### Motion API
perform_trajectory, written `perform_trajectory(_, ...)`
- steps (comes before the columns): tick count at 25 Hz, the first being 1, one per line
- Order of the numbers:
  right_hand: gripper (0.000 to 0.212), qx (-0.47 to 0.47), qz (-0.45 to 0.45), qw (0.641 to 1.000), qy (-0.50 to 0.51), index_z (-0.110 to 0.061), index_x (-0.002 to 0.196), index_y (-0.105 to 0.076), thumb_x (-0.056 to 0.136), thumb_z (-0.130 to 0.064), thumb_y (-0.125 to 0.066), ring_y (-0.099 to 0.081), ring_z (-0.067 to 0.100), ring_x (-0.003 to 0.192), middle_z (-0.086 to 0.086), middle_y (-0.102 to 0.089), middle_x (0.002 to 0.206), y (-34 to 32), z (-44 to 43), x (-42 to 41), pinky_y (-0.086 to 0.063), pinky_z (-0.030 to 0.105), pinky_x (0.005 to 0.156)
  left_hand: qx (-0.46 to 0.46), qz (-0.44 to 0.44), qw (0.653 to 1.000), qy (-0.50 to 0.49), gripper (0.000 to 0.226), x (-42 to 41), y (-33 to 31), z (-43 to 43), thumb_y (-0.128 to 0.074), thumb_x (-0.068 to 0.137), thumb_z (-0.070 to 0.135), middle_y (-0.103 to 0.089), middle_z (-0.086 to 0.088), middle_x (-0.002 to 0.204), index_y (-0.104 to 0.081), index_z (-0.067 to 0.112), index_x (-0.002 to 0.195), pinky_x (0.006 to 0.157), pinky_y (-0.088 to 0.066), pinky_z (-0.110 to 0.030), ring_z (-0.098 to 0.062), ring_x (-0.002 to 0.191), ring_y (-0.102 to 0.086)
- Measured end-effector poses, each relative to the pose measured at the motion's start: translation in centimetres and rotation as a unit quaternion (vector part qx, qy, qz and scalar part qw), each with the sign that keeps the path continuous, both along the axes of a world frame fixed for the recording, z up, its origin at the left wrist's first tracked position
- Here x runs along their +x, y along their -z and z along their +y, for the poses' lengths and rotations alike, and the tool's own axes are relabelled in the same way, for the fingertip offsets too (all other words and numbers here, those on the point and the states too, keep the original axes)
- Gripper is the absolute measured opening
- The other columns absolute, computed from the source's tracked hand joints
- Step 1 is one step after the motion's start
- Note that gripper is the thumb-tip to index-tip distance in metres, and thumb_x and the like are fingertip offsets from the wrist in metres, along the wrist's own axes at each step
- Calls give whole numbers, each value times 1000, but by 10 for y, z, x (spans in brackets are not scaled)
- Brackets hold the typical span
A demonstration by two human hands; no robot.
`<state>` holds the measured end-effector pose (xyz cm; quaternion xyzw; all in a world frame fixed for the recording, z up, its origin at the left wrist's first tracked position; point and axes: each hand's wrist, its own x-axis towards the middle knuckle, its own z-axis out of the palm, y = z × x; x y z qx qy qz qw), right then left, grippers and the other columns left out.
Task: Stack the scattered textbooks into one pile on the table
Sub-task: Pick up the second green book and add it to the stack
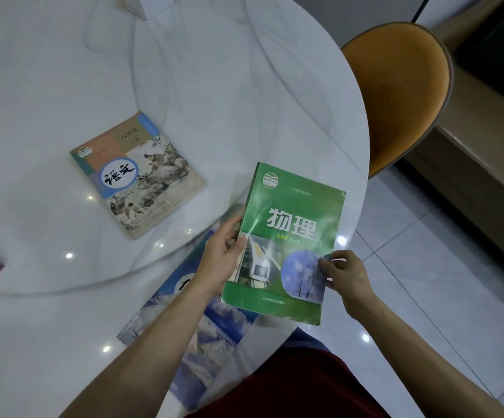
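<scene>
Nearest, the blue textbook (214, 321) lies flat on the tabletop (63, 70) under the thin, glossy, probably light and bendy green textbook (287, 236), pinched at both side edges by the left hand (219, 260) and right hand (347, 274), fingers closed; the beige textbook (137, 173) lies beyond-left of it.

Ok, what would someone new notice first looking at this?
The green book, held by both hands near the table's right edge: left hand on its spine side, right hand at its lower right corner. Then the tan book lying flat mid-table, and a blue book under the left arm.
</scene>
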<state>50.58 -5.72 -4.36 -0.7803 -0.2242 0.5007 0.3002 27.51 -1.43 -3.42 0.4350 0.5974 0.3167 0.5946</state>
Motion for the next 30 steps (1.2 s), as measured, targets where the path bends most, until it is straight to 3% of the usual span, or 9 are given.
perform_trajectory(3,17,48,-4,998,-41,-4,103,-50,90,-9,-60,-57,28,77,16,-62,89,-19,17,-9,-53,46,78,-13,-37,997,-64,48,-15,-9,5,-50,95,2,-62,-10,127,-44,21,139,93,-53,-40,-21,108,-63)
perform_trajectory(7,14,80,-17,991,-110,-10,100,-52,89,-10,-60,-60,29,78,17,-65,94,-38,59,-28,-54,48,82,-3,-66,987,-147,45,-34,-32,14,-47,95,-4,-67,-14,106,-46,14,136,89,-54,-45,-30,99,-64)
perform_trajectory(11,11,113,-8,978,-174,-14,93,-52,88,-8,-61,-60,30,81,18,-65,96,-51,107,-53,-53,50,85,5,-75,971,-225,45,-58,-46,29,-49,95,-3,-64,-18,118,-47,17,135,92,-52,-50,-34,106,-63)
perform_trajectory(15,23,138,6,963,-232,-26,76,-51,87,-8,-62,-60,30,79,16,-65,91,-63,153,-86,-54,51,83,33,-91,954,-283,38,-84,-62,42,-46,95,-5,-65,-12,105,-52,18,124,75,-59,-39,-23,85,-68)
perform_trajectory(21,21,173,26,936,-305,-22,77,-51,87,-6,-60,-54,25,76,16,-61,87,-70,216,-144,-47,38,73,62,-64,933,-348,38,-122,-72,65,-41,96,-8,-73,5,71,-51,20,118,54,-59,-21,-1,57,-70)
perform_trajectory(23,12,177,27,928,-326,-15,86,-53,87,-5,-59,-53,24,71,14,-59,86,-68,236,-166,-47,33,67,58,-61,923,-376,37,-134,-75,75,-40,96,-8,-70,2,75,-49,19,120,52,-59,-20,-4,57,-70)
perform_trajectory(26,11,172,18,922,-348,-13,91,-52,88,-3,-57,-48,15,58,5,-55,75,-62,263,-197,-40,24,51,36,-50,910,-410,39,-151,-71,89,-42,97,-3,-63,-5,86,-44,10,133,57,-60,-28,-22,78,-68)
perform_trajectory(30,13,154,-1,917,-369,-15,92,-52,88,-5,-58,-45,8,55,-4,-50,70,-46,282,-227,-37,19,49,14,-36,900,-433,36,-167,-57,102,-41,98,-2,-63,-6,82,-45,10,132,52,-58,-28,-19,71,-66)
